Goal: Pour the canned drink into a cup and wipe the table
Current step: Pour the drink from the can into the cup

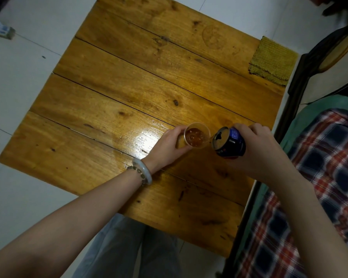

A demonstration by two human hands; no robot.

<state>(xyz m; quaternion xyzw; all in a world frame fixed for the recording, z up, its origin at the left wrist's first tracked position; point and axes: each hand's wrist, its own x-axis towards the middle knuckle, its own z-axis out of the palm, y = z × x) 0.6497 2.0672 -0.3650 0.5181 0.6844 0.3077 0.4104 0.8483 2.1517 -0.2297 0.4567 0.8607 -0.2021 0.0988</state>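
bare forearms (88, 207) meet at the pour: left grip (169, 145) wraps the clear plastic cup (197, 135), right grip (257, 149) tips the dark blue metal can (229, 144) at its rim. next, probably level the can, then fetch the olive woven cloth (273, 61) well beyond the right grip.

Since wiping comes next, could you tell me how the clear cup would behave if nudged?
The clear cup looks thin-walled, so it probably flexes if squeezed. Holding brown drink, it could slosh or tip; the left hand grips it now.
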